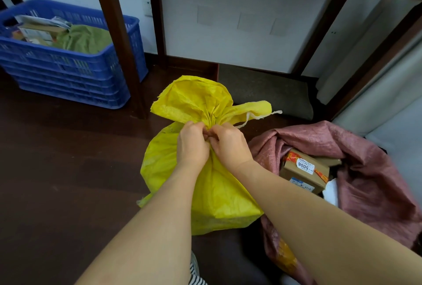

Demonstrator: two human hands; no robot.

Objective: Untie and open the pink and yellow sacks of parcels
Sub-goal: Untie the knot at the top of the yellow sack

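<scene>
"5006" on box label (305, 165)

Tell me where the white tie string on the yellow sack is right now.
In the head view, the white tie string trails right from the gathered neck of the yellow sack, just above the right hand and up-left of the open pink sack.

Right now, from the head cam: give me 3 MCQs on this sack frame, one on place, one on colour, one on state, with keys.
1. Where does the pink sack lie relative to the yellow sack?
A. To its right
B. To its left
C. Under the blue crate

2. What colour is the crate by the wall?
A. Red
B. Blue
C. Grey

3. What state is the yellow sack's neck in?
A. Cut off
B. Spread wide open
C. Gathered shut

Key: 1 A, it lies right of the yellow one. 2 B, blue plastic walls. 3 C, the left hand and right hand pinch the bunched neck.
</scene>
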